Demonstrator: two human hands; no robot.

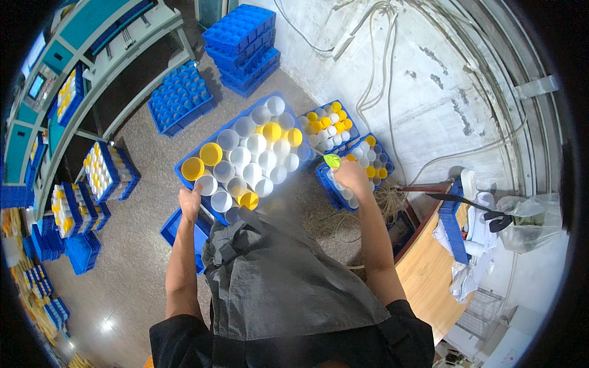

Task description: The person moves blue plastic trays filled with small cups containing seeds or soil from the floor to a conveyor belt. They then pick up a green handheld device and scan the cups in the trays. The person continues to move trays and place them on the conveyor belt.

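Cones in blue crate (pixel 184 164): right hand (pixel 351 175) grips yellow-green cone (pixel 332 161), left hand (pixel 189 202) rests open at crate's 7 o'clock rim.
Likely light, stiff, slick plastic; grasp near the wide rim.

A single head-worn fisheye view looks steeply down, close above the blue crate (pixel 202 161) on the floor.
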